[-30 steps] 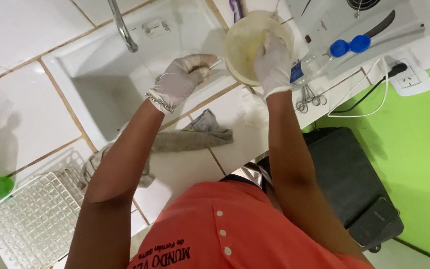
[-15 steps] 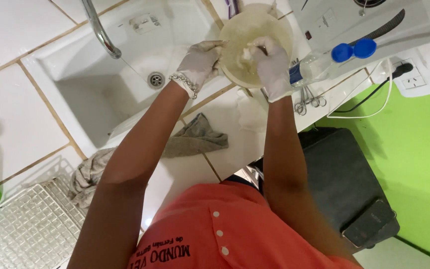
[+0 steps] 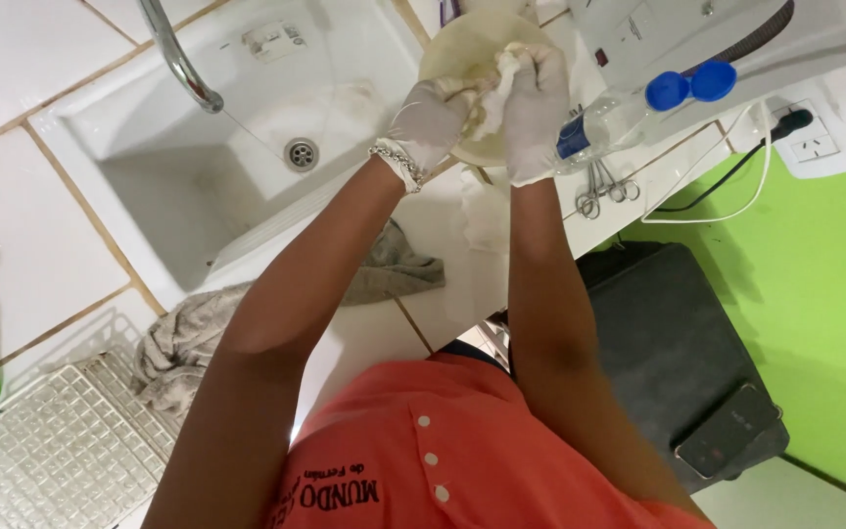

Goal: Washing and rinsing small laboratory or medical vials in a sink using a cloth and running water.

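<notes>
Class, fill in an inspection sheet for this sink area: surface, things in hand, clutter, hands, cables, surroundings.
Surface: white tiled counter around a white sink.
Things in hand: pale round bowl, white cloth pressed in it.
Clutter: grey rag, towel, wire rack, scissors, bottle with blue caps.
Hands: gloved; left hand grips the bowl rim, right hand grips the cloth.
Cables: white cable, black plug.
Surroundings: green wall, dark bin.

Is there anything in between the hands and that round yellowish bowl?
Only a little. The left hand in its white glove grips the bowl at the rim, with nothing between but the glove. The right hand presses a crumpled white wipe against the bowl, so that wipe lies between them.
</notes>
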